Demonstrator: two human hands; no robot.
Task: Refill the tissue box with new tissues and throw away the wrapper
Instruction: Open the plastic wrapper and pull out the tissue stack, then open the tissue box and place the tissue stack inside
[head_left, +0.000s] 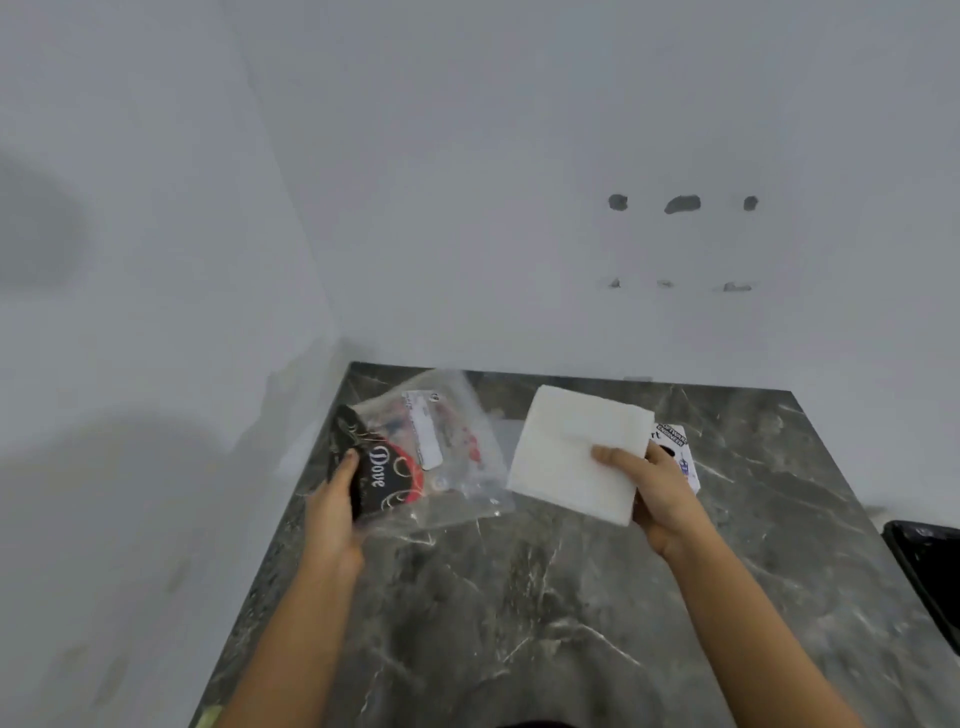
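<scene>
My right hand (660, 493) grips a thick stack of white tissues (571, 457) by its near right corner and holds it just above the dark marble counter (519, 623). My left hand (337, 509) holds the clear plastic wrapper (447, 457) at its black printed end, which reads "Dove". The wrapper looks flat and limp, and its far part rests over the counter's back left. A white printed tissue box (680, 452) lies behind my right hand; the hand and the stack cover most of it.
The counter sits in a corner of white walls, which close it off at the back and left. A black bin (930, 577) with a liner stands past the counter's right edge. Small dark holes mark the back wall.
</scene>
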